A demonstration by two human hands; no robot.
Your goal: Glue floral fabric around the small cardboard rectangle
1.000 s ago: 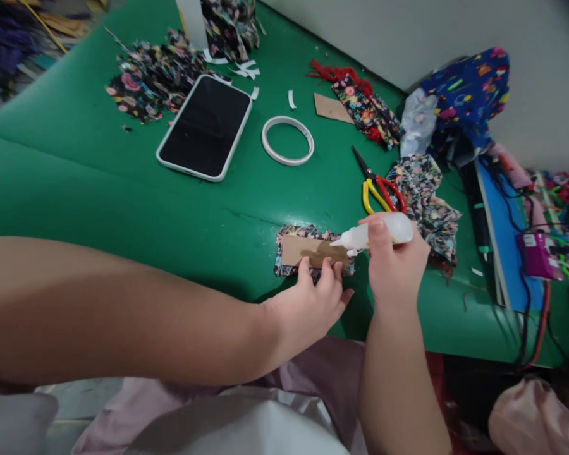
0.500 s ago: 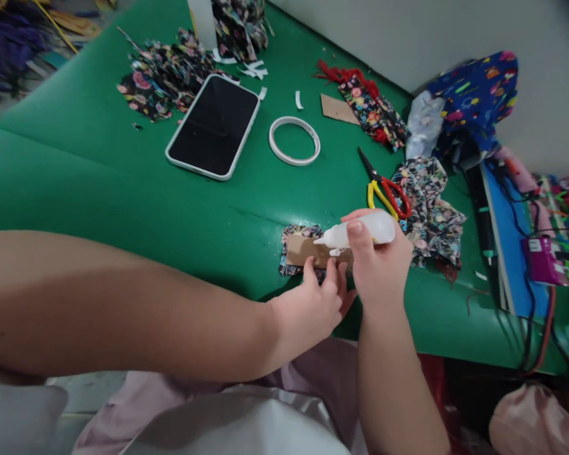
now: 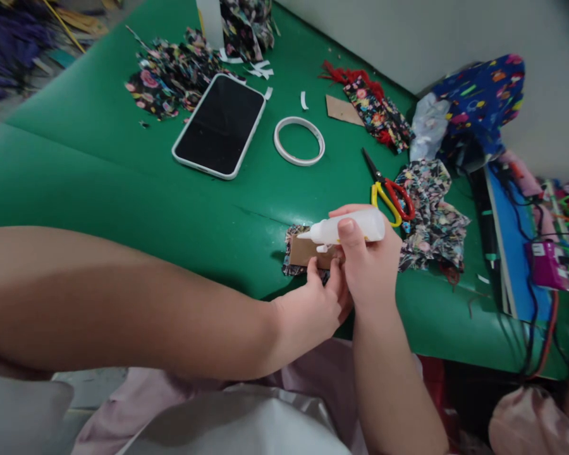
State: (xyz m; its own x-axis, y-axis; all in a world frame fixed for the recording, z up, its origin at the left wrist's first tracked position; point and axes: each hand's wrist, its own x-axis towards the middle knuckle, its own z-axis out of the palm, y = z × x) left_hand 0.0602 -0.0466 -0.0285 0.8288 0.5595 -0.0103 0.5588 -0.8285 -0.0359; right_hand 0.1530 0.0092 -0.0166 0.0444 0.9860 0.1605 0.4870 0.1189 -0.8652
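My right hand (image 3: 370, 259) is closed around a white squeeze glue bottle (image 3: 360, 225), tilted nearly flat with its nozzle pointing left. The nozzle tip is over the left end of a brown cardboard strip (image 3: 303, 251); whether it touches cannot be made out. A small white cap hangs below the bottle's neck. Under the cardboard lies dark floral fabric (image 3: 291, 270), showing around its edges. The fingertips of my left hand (image 3: 315, 303) hold the near edge of the cardboard and fabric; its thumb is hidden. My right hand covers the strip's right end.
Scissors with red and yellow handles (image 3: 387, 193) lie beyond my right hand, beside crumpled floral fabric (image 3: 436, 221). Farther back are a tape roll (image 3: 284, 151), a phone (image 3: 220, 126), fabric scraps (image 3: 180, 72) and a cardboard piece (image 3: 342, 110). A blue book (image 3: 514, 253) and cables are at right.
My right hand has moved the glue bottle left along the cardboard, toward its left end. My left fingers stay at the near edge, now drawn closer together. The view has shifted slightly.
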